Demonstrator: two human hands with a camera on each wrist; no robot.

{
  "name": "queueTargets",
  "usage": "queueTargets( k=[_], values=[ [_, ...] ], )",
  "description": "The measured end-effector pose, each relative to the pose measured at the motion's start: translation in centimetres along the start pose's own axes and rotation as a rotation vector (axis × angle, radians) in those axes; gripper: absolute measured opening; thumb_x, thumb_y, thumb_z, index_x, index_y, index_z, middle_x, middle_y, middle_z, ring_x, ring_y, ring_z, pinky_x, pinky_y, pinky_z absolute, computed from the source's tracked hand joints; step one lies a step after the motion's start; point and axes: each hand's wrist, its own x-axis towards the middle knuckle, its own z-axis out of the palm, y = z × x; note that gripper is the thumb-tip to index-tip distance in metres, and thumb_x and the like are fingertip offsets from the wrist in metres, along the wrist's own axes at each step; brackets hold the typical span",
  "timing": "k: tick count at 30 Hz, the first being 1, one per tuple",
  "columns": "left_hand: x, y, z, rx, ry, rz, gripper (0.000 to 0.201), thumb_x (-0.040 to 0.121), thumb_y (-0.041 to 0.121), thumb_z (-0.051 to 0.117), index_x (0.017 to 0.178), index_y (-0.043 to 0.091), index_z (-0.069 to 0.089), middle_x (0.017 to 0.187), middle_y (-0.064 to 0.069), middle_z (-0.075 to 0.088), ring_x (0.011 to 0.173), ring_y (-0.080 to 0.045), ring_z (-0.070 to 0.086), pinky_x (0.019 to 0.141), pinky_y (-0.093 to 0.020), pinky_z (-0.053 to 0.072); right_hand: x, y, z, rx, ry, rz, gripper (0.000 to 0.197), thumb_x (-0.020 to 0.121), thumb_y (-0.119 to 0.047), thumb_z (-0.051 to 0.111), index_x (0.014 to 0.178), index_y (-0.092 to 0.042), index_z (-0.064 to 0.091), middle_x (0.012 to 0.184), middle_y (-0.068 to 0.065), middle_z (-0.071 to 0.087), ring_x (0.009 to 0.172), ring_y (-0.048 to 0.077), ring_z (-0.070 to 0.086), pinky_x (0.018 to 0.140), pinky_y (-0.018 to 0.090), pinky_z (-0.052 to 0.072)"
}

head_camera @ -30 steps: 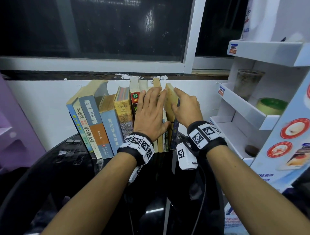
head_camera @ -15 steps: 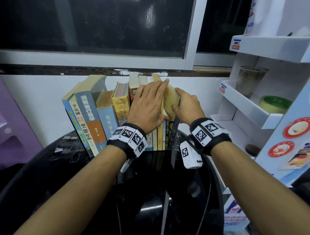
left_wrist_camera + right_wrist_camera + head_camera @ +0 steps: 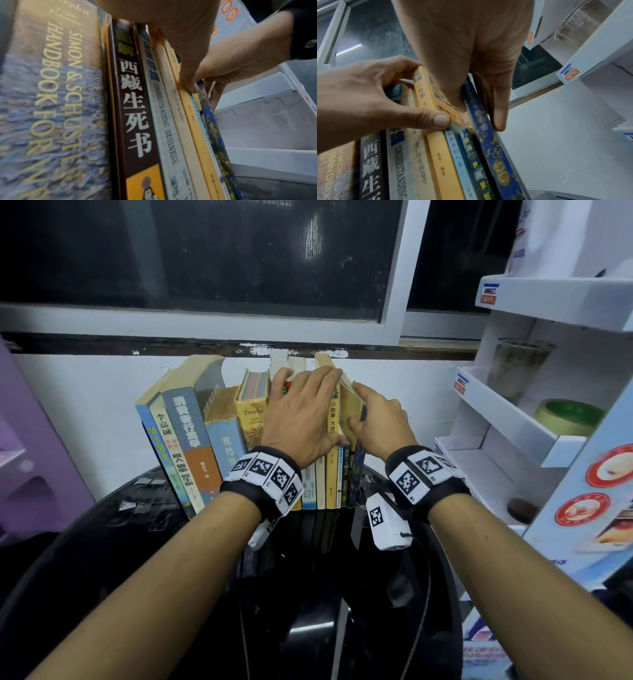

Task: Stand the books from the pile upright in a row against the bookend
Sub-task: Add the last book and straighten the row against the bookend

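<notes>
Standing spines-out, books [image 3: 329, 446] upright between both hands, leftmost ones leaning.

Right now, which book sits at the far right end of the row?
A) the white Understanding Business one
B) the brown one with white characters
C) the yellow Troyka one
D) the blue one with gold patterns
D: the blue book with gold patterns is outermost on the right, next to the white shelf unit, with the right hand against it.
</notes>
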Motion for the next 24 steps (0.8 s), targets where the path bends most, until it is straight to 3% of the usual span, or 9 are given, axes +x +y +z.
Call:
queueTargets(
  k=[8, 13, 16, 19, 24],
  values=[
    [0.0, -0.2, -0.5, -0.023, -0.044, 0.019, 0.101, 0.064, 0.067, 0.069, 0.145, 0.020, 0.031, 0.148, 0.003, 0.039, 0.131, -0.018, 0.041, 0.111, -0.042, 0.013, 0.2, 0.3, 0.3, 0.103, -0.022, 0.034, 0.060, 0.089, -0.025, 0.059, 0.144, -0.031, 0.038, 0.111, 0.008, 0.067, 0.100, 0.029, 0.061, 0.089, 0.036, 0.048],
    [-0.2, -0.9, -1.0, -0.058, -0.058, 0.069, 0.093, 0.071, 0.056, 0.071, 0.146, 0.021, 0.030, 0.148, 0.002, 0.038, 0.135, -0.018, 0.036, 0.113, -0.039, 0.016, -0.2, 0.3, 0.0, 0.185, -0.012, 0.064, 0.054, 0.088, -0.026, 0.061, 0.138, -0.031, 0.040, 0.095, 0.004, 0.064, 0.090, 0.026, 0.063, 0.086, 0.041, 0.055],
    [-0.5, -1.5, -1.6, -0.098, -0.042, 0.095, 0.086, 0.073, 0.052, 0.071, 0.144, 0.022, 0.033, 0.145, 0.002, 0.041, 0.134, -0.019, 0.034, 0.112, -0.037, 0.016, -0.5, 0.2, -0.4, 0.245, -0.020, 0.068, 0.054, 0.088, -0.025, 0.062, 0.137, -0.029, 0.042, 0.090, 0.001, 0.063, 0.083, 0.021, 0.063, 0.078, 0.035, 0.056],
    [-1.2, -2.4, -2.3, -0.152, -0.024, 0.058, 0.082, 0.074, 0.050, 0.071, 0.143, 0.022, 0.035, 0.144, 0.002, 0.042, 0.135, -0.018, 0.033, 0.113, -0.037, 0.016, -1.2, -0.1, -1.0, 0.310, -0.045, 0.085, 0.053, 0.089, -0.023, 0.062, 0.138, -0.028, 0.042, 0.091, 0.001, 0.063, 0.074, 0.010, 0.061, 0.063, 0.021, 0.050],
    [-2.8, -4.3, -3.7, -0.214, 0.042, -0.085, 0.073, 0.081, 0.048, 0.065, 0.142, 0.021, 0.036, 0.145, -0.001, 0.042, 0.136, -0.020, 0.032, 0.115, -0.039, 0.017, -2.6, -0.6, -1.5, 0.383, -0.099, 0.107, 0.061, 0.089, -0.020, 0.066, 0.143, -0.021, 0.035, 0.104, 0.000, 0.057, 0.092, 0.017, 0.056, 0.078, 0.025, 0.042]
  ],
)
